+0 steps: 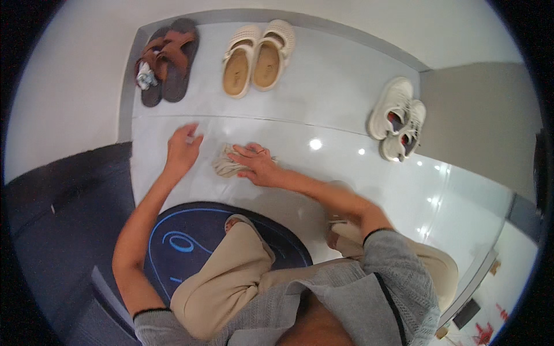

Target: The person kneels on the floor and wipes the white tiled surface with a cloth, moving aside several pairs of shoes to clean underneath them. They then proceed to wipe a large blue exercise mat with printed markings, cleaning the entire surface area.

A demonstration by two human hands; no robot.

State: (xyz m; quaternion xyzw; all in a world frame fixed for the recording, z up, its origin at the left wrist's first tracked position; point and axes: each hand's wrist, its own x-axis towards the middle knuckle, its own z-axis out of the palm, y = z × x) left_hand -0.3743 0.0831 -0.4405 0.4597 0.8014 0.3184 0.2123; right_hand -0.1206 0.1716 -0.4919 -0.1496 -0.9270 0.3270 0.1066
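Pressed down on a crumpled beige cloth [224,165] is my right hand [261,166], its fingers over the cloth against the shiny light floor tiles [306,124]. Part of the cloth is hidden beneath that hand. To the left of the cloth, my left hand [182,152] is held over the floor with nothing in it. Its fingers are bent and its thumb stands apart from them. Whether the left hand touches the floor I cannot tell.
Brown sandals [167,62] stand at the far left, cream clogs [252,60] beside them, and white sneakers [398,119] at the right by a grey panel [479,109]. A dark blue rounded mat [190,222] lies under my foot. Walls border the far and left sides.
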